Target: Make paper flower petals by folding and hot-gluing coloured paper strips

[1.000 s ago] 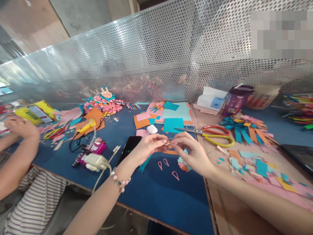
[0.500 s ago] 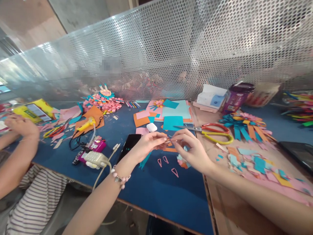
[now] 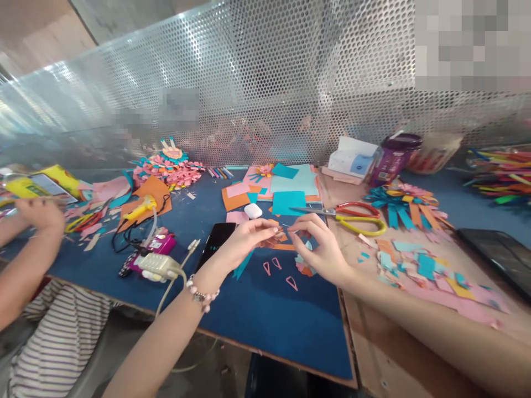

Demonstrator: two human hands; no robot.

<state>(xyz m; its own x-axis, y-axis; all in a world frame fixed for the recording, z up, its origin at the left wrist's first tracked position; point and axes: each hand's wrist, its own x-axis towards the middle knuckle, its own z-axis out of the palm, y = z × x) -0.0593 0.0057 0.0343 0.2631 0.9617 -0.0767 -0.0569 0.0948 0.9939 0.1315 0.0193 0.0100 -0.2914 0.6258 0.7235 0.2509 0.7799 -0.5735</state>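
Observation:
My left hand (image 3: 249,240), with a beaded bracelet (image 3: 203,297) at the wrist, has thumb and fingertips pinched together over the blue table. Whatever lies in this pinch is too small to make out. Facing it, my right hand (image 3: 319,243) is also pinched, its fingertips slightly apart from the left ones; a tiny bit between them cannot be named. Below the hands lie several pink paper loops (image 3: 291,283) shaped like teardrops. A small folded paper flower (image 3: 306,262) sits partly under my right hand. Behind it rest scissors (image 3: 359,218) with red and yellow handles.
A phone (image 3: 215,243) and a white earbud case (image 3: 253,210) lie by my left hand. Beyond are coloured paper sheets (image 3: 292,179). Paper scraps (image 3: 427,265) and a purple tub (image 3: 392,160) are at right. A power strip (image 3: 160,266) and a co-worker's hand (image 3: 41,214) are at left.
The view has shifted slightly to the right. My fingertips have drawn a little apart. The co-worker's hand at left has moved a bit.

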